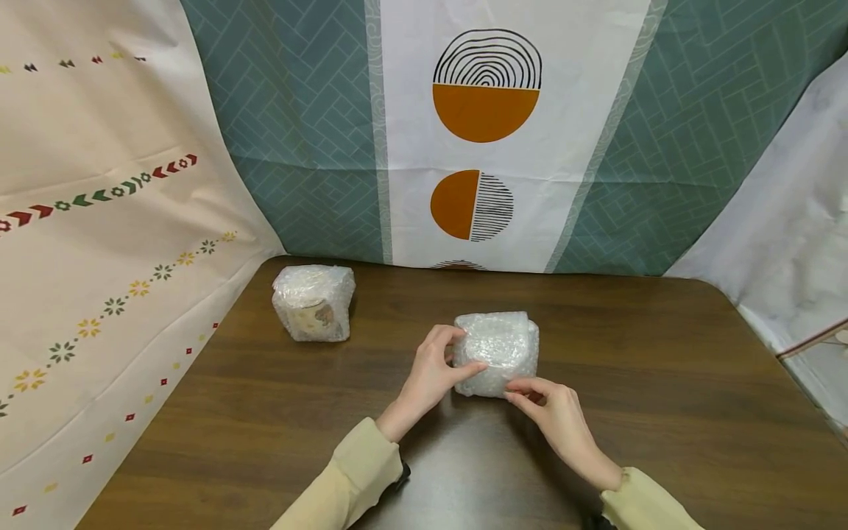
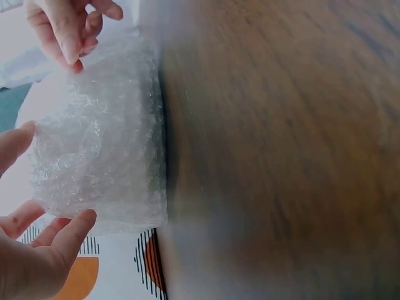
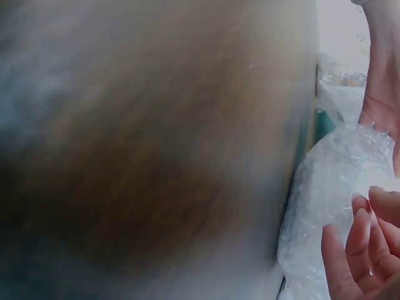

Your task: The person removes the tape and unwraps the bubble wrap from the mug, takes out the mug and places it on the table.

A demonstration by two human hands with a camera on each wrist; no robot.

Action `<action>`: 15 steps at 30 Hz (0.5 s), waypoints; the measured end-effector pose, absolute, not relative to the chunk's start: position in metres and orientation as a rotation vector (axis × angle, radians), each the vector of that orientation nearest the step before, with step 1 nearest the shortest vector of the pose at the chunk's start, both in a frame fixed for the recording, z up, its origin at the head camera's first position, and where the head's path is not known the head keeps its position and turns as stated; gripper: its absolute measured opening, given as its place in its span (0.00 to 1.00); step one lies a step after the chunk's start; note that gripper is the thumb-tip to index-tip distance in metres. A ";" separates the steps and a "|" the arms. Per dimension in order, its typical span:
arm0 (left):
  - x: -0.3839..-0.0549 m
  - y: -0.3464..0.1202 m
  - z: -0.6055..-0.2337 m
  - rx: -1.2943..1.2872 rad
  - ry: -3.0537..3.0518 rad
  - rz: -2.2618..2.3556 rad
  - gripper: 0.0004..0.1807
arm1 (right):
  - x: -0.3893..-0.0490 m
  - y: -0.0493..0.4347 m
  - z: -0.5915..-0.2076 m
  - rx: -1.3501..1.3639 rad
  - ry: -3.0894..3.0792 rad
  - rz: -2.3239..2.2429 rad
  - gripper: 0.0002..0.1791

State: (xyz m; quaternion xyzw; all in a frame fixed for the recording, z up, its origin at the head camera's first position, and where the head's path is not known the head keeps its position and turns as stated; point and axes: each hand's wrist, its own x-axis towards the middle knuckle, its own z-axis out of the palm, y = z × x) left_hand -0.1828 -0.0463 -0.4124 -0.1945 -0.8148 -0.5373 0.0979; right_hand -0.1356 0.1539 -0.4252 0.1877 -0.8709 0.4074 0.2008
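Note:
A package in clear bubble wrap (image 1: 500,346) sits on the brown wooden table. My left hand (image 1: 433,375) holds it from the left, thumb over the front of the top and fingers against the side; in the left wrist view this hand's fingers (image 2: 74,237) span the wrap. At the package's front right corner, my right hand (image 1: 559,416) pinches the edge of the wrap between thumb and forefinger. The right wrist view has those fingertips (image 3: 359,228) close together in front of the wrapped package (image 3: 319,187), the other fingers loosely bent.
Another bubble-wrapped package (image 1: 314,303), with a printed patch showing through, stands at the table's back left. A patterned curtain (image 1: 424,132) hangs behind the table (image 1: 636,346). Cream cloth (image 1: 119,243) borders the left side, and pale cloth (image 1: 788,221) hangs on the right.

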 end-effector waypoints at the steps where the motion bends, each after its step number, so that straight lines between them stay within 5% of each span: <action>1: -0.183 -0.046 -0.412 -0.575 -2.412 -1.589 0.25 | -0.136 0.153 -0.425 0.516 -2.438 1.147 0.09; 15: -0.182 -0.045 -0.411 -0.575 -2.414 -1.580 0.25 | -0.139 0.153 -0.425 0.510 -2.482 1.223 0.08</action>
